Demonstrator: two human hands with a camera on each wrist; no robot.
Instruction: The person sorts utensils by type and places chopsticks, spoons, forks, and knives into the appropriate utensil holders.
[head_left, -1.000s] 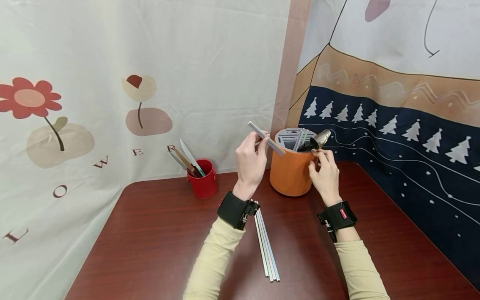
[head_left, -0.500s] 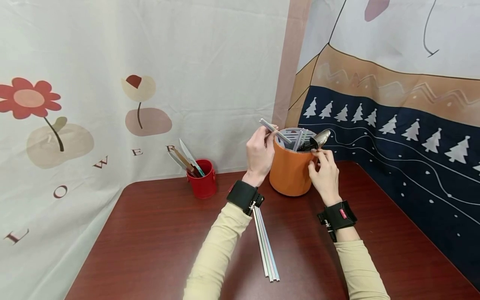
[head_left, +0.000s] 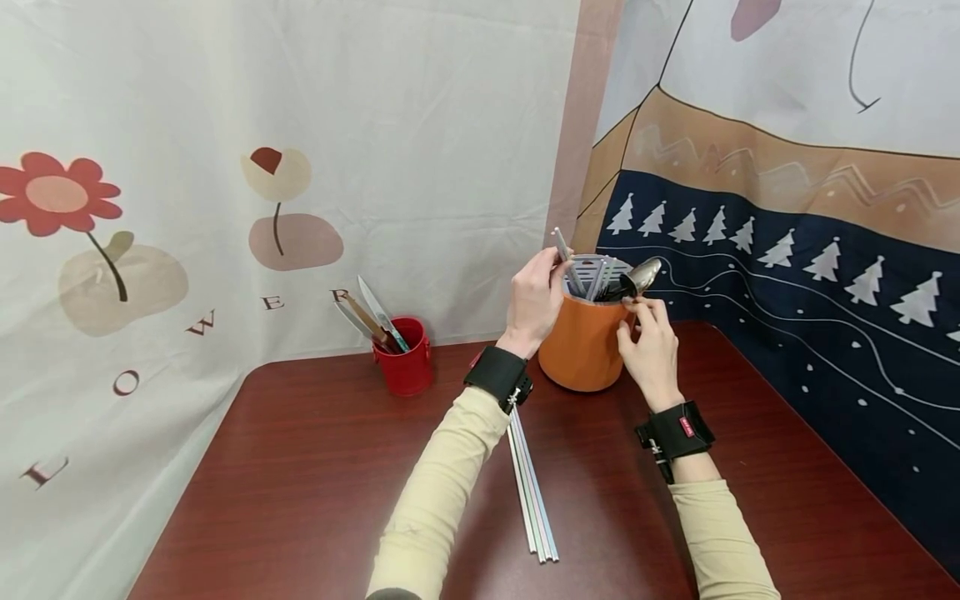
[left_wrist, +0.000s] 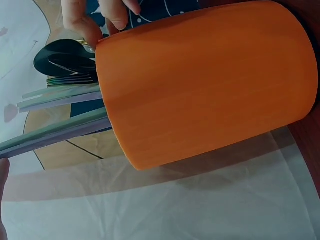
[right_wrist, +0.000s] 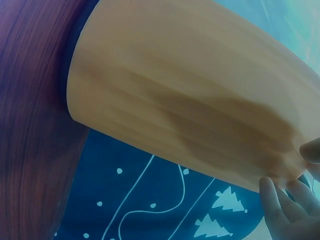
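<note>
Now my left hand (head_left: 534, 302) pinches one metal straw (head_left: 562, 250) and its lower end is already inside the orange holder (head_left: 583, 348), which stands at the back of the table (head_left: 300, 483) near the corner, while my right hand (head_left: 651, 346) holds the holder's rim with curled fingers. If I push the straw down too fast, it can hit the spoon (head_left: 641, 277) and the other straws standing inside and jump out. Also the holder can tip if my right hand loosens, because my left hand leans against its wall.
</note>
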